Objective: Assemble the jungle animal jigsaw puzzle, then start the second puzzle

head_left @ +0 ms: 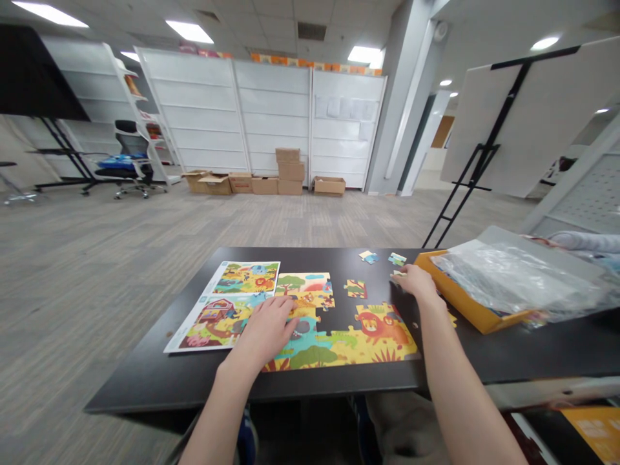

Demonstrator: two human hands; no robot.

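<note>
A partly joined jigsaw puzzle point(314, 355) with lions, trees and water lies on the dark table, a gap in its upper right part. My left hand point(266, 329) rests flat on its left side, fingers stretched out. At the far right, my right hand point(417, 282) has its fingertips closed on a small puzzle piece point(398, 274), mostly hidden by the fingers. Loose beside the gap is a puzzle piece with a tree point(357, 289). Farther back lie a yellow and blue piece point(369, 257) and a green and blue piece point(397, 259).
A printed picture sheet point(208, 323) lies left of the puzzle, partly behind my left hand. On the right stands a yellow box point(465, 303) with clear plastic wrapping point(513, 271) on it. Another piece point(452, 320) shows beside my right forearm. Cardboard boxes point(290, 171) line the back wall.
</note>
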